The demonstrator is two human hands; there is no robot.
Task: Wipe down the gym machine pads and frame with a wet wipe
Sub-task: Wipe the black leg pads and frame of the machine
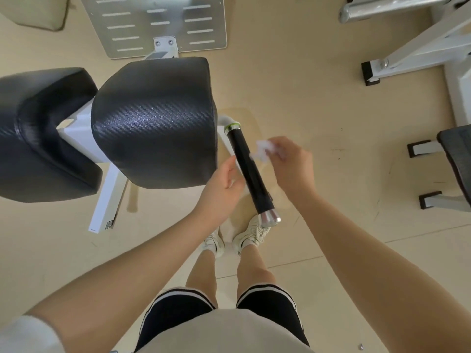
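My right hand pinches a crumpled white wet wipe, thin and blurred at its edges, just to the right of the handle and touching or nearly touching its black sleeve; I cannot tell which. My left hand is on the other side of the handle, its grip slack, fingers relaxed and holding nothing, the fingertips close beside the sleeve.

The handle is a straight round bar, glossy black along its length, with a flared bright metal cap at the end nearest me and a chrome ring with a thin green band at the far end, where it meets a curved white tube.

Left of the handle sits the seat pad, a blocky cushion with rounded corners in dark vinyl with a fine diagonal weave that catches the light. Further left is a second dark pad, smoother, with a notched, stitched edge. White square frame tubing runs beneath them and carries a small printed label, too small to read. Beyond the seat pad lies a grey metal footplate with pale grip strips, on the beige floor.
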